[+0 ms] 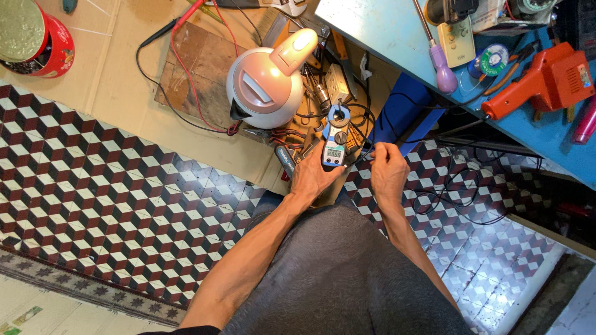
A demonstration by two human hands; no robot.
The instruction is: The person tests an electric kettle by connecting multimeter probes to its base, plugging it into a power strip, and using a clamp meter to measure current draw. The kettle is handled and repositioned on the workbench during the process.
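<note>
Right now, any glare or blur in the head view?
Head view: glare washes out the floor tiles lower right; the kettle carries soft highlights; left hand, right hand and the clamp meter are sharp; straight edges bow toward the frame borders.

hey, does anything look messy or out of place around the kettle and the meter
Yes. The pink electric kettle sits on the floor on a wooden board, amid tangled wires and tools. The left hand holds the clamp meter beside it.
</note>
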